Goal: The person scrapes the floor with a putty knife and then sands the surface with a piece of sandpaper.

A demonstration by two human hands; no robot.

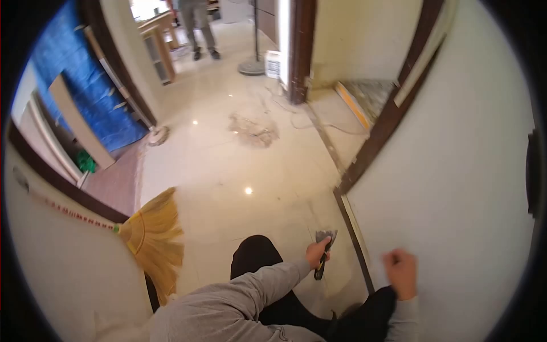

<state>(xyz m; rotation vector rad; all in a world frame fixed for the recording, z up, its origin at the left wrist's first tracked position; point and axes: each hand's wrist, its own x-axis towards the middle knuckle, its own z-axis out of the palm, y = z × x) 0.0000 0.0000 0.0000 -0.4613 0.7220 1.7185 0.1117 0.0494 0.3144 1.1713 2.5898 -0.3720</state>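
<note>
My left hand [317, 254] is closed round a scraper with a black handle and a flat grey blade [326, 235]. The scraper is held over the pale tiled floor [228, 171], beside the dark strip at the foot of the right wall. My right hand [401, 272] is raised in front of the white wall [456, 188], above my right knee. Its fingers are curled in, and whatever they hold, if anything, is too small to make out.
A straw broom [156, 239] leans at the left. Debris [254, 130] lies on the floor ahead. A mop head [158, 135], boards and blue sheeting [102, 97] stand by the left doorway. A person [198, 25] stands far off, near a round-based stand [251, 68].
</note>
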